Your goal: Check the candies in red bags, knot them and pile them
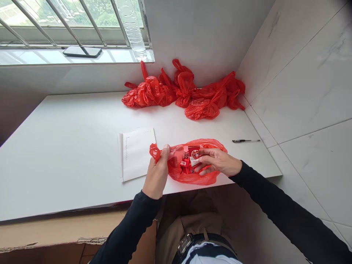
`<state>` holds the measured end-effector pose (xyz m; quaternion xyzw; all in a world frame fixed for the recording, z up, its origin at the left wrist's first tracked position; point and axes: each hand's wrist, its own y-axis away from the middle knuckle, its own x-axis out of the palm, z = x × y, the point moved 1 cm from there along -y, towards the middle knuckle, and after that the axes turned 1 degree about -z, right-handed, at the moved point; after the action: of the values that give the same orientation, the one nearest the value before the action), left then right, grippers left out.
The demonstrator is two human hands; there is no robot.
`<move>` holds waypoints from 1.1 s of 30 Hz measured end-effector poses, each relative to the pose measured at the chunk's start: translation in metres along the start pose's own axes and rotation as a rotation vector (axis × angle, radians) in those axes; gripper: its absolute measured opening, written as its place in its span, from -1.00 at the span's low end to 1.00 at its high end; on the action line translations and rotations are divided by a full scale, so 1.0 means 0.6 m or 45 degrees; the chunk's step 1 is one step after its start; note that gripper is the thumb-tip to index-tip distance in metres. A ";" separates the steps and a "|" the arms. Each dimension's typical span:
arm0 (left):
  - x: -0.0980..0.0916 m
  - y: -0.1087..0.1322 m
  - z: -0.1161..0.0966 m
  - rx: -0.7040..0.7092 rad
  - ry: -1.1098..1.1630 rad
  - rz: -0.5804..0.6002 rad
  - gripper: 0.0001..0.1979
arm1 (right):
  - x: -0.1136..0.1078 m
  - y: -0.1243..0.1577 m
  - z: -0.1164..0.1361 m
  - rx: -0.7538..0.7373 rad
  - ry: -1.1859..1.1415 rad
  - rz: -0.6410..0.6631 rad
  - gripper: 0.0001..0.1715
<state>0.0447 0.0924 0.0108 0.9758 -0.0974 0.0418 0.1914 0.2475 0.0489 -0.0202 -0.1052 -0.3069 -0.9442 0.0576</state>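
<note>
Head view, and the red bag sits at the near edge of the white tabletop, right in front of the person. The left hand has its grip pinched together on the bag's bunched left rim, thumb on top. The right hand is at the open mouth, its grip clamped on a small red-and-white packet. More red wrappers show through the film below it.

On handling, this bag looks like thin, crinkly plastic film: limp, very light and a bit slick, with no shape of its own. It sags wherever it isn't held. The gathered rim or the handle loops look like the places to take it, since a bunched fold gives the fingers something to bite on. A hard tug would likely stretch or tear it. The packet looks flat, glossy and light, so a fingertip pinch across its edges should do.

A matte sheet of paper with faint print lies just beside the bag's left tip. A slim black pen lies apart to the right. At the back, a heap of knotted red bags slumps against the wall. A dark phone and a ribbed clear bottle rest on the windowsill. Glossy tiles close off the right side.
</note>
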 end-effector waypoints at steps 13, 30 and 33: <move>-0.003 -0.004 0.003 -0.006 0.040 -0.033 -0.62 | -0.010 0.000 -0.012 0.004 -0.015 0.062 -0.53; -0.004 -0.005 0.003 -0.022 0.014 -0.010 -0.55 | -0.011 -0.006 -0.017 -0.171 0.369 -0.210 -0.47; -0.001 -0.003 0.000 -0.052 0.033 -0.043 -0.53 | -0.001 -0.002 -0.027 -0.427 0.934 -0.326 -0.46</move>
<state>0.0444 0.0939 0.0101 0.9726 -0.0794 0.0492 0.2130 0.2455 0.0404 -0.0336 0.2690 -0.1189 -0.9554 0.0274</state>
